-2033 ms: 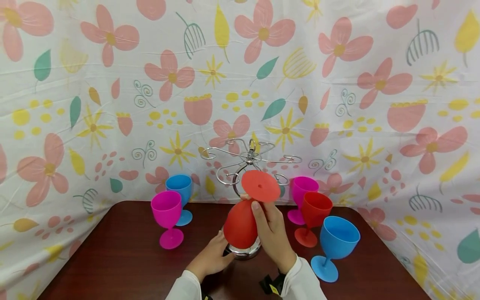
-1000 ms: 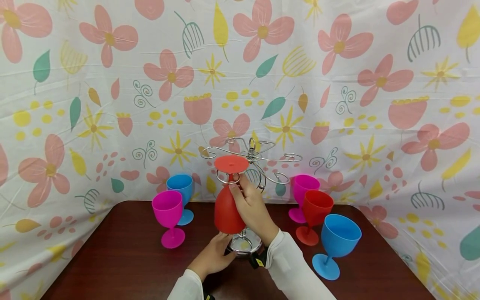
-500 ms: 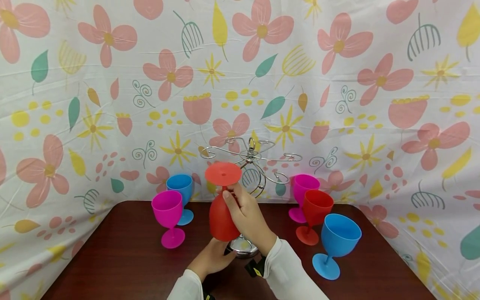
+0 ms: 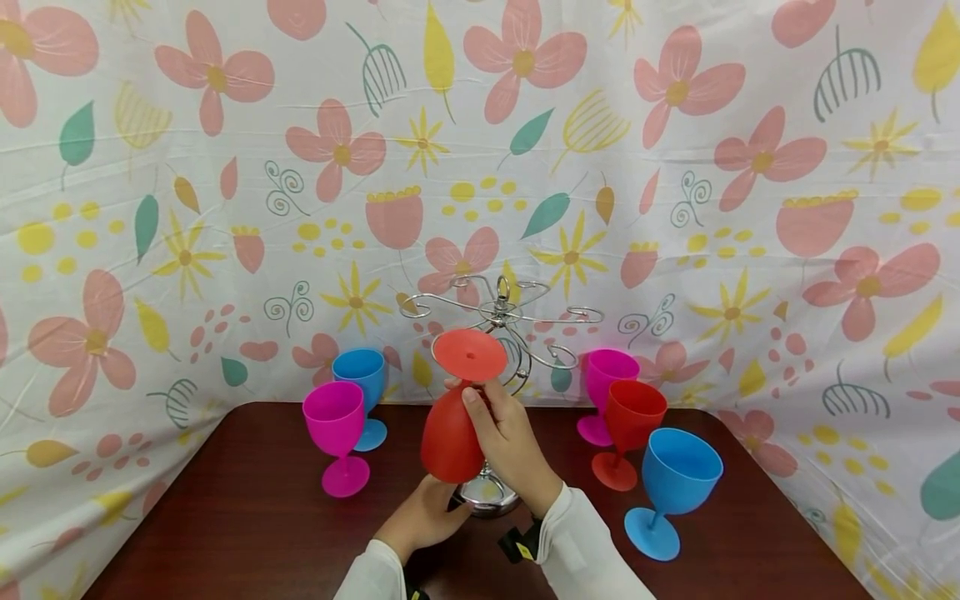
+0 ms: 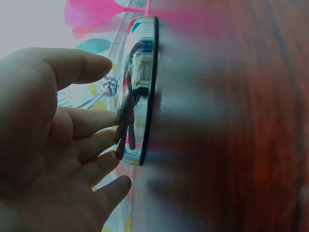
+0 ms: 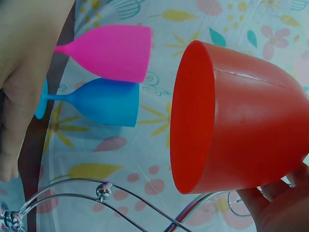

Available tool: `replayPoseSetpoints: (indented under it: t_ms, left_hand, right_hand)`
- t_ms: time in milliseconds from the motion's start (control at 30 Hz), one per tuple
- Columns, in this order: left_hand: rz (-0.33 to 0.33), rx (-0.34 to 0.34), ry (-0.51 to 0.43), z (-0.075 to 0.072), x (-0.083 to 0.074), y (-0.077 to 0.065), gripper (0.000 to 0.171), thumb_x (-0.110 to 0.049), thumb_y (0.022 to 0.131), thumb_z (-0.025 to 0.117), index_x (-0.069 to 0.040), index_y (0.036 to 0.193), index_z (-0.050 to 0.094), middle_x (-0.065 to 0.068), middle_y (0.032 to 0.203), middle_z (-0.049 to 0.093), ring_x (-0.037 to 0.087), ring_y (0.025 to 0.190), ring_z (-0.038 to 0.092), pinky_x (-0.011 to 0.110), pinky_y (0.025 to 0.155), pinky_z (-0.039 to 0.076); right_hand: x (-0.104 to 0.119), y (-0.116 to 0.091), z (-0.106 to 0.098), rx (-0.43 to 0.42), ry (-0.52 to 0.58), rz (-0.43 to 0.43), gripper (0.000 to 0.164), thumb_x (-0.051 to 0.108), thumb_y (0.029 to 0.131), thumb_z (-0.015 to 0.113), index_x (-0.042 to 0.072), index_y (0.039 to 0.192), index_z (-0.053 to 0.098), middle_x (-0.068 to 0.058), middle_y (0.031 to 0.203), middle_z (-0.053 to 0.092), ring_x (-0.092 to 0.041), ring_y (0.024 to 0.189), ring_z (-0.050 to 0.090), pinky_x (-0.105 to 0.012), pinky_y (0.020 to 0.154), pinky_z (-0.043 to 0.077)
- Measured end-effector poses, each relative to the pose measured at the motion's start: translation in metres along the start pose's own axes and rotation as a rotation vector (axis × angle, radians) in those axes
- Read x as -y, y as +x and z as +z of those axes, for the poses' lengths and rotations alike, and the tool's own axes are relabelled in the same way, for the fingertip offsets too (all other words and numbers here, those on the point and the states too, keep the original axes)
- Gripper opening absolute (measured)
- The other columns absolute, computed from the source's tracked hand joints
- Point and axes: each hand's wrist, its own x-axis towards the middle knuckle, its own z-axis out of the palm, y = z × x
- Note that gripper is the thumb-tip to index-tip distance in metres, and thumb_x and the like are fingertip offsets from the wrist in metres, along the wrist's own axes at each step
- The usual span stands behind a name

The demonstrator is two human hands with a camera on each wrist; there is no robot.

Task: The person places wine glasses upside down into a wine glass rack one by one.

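My right hand (image 4: 517, 442) grips a red plastic goblet (image 4: 452, 437) near its stem, upside down and tilted, foot uppermost. In the head view its foot overlaps a front-left hook of the chrome wire goblet rack (image 4: 501, 313). The bowl's open mouth faces the camera side in the right wrist view, where the red goblet (image 6: 251, 121) is large and close. My left hand (image 4: 426, 515) lies low at the rack's round base (image 4: 491, 493), fingers extended. The left wrist view shows the fingertips of my left hand (image 5: 63, 130) right at the shiny base (image 5: 140, 92).
On the left of the dark wood table (image 4: 225, 517) stand a pink goblet (image 4: 334, 417) and a blue goblet (image 4: 360, 375). To the right are another pink goblet (image 4: 609, 375), a red one (image 4: 633, 412) and a blue one (image 4: 678, 475). A floral curtain (image 4: 480, 167) hangs behind.
The red goblet moved left and up to the front-left hook, then down and away from it, and in the last half second back right with more tilt. My left hand stays at the base.
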Motion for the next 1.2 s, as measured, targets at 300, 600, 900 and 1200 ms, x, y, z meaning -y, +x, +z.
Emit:
replayPoseSetpoints:
  t_ms: [300,600,900,1200]
  left_hand:
    - [-0.007,0.001,-0.003,0.001,0.001,0.000,0.064,-0.012,0.093,0.066,-0.015,0.151,0.040,0.003,0.147,0.043,0.024,0.133,0.042,0.056,0.107,0.036]
    - [-0.006,0.002,-0.046,0.000,0.001,0.000,0.064,-0.012,0.092,0.067,-0.015,0.151,0.040,0.000,0.145,0.044,0.023,0.131,0.043,0.056,0.106,0.037]
    - [0.014,-0.011,0.023,0.001,0.002,-0.001,0.065,-0.011,0.092,0.066,-0.005,0.150,0.039,0.009,0.147,0.044,0.027,0.133,0.042,0.056,0.106,0.036]
    - [0.074,-0.001,0.067,-0.002,0.007,-0.001,0.064,-0.011,0.091,0.068,-0.010,0.149,0.043,0.006,0.144,0.047,0.026,0.132,0.044,0.055,0.106,0.037]
  right_hand:
    - [0.017,-0.001,-0.001,-0.001,0.005,0.024,0.025,-0.001,0.103,0.048,0.005,0.126,0.054,-0.008,0.116,0.065,-0.026,0.107,0.063,-0.042,0.088,0.055]
    - [0.010,-0.003,-0.002,0.016,0.043,0.029,0.028,-0.002,0.104,0.045,0.001,0.131,0.048,-0.013,0.119,0.064,-0.028,0.109,0.063,-0.042,0.089,0.054]
    - [-0.025,-0.014,-0.008,0.022,0.037,0.140,0.025,0.018,0.109,0.040,0.012,0.132,0.049,-0.001,0.123,0.059,-0.018,0.112,0.057,-0.040,0.093,0.051]
    - [-0.036,-0.031,-0.021,0.016,-0.070,0.156,0.027,0.005,0.107,0.041,0.003,0.133,0.050,-0.007,0.124,0.063,-0.024,0.114,0.060,-0.042,0.095,0.050]
